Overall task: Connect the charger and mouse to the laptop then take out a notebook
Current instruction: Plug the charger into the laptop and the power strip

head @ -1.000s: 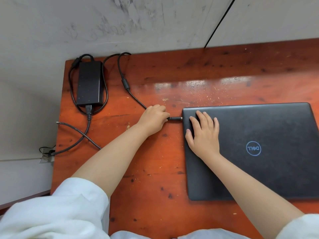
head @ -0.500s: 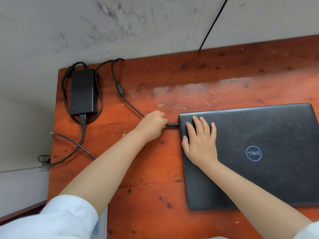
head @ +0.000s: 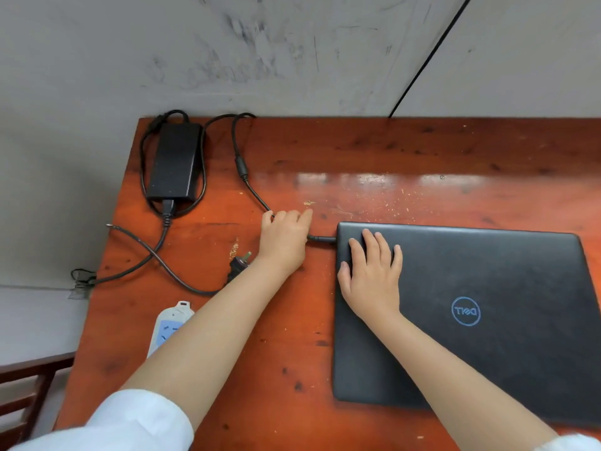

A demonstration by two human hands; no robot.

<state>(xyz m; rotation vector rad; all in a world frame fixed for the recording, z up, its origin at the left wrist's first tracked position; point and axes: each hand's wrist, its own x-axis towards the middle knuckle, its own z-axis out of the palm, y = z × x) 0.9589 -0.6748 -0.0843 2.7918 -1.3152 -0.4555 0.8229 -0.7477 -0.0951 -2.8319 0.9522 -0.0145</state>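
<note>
Charger barrel plug (head: 322, 239) seated in closed Dell laptop (head: 471, 320), its 9 o'clock edge. Left hand (head: 284, 244) fingers loosened off the cable; right hand (head: 370, 271) flat, open on lid. Wall plug (head: 239, 263) unplugged beside power strip (head: 169, 327). Mouse, notebook not visible, both pending.

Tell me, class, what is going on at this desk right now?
A person is plugging a charger into a closed laptop. The left hand is at the barrel plug, which meets the laptop's left edge, while the right hand lies flat on the lid. The charger brick sits at the desk's far left corner; its wall plug lies loose near a power strip.
</note>
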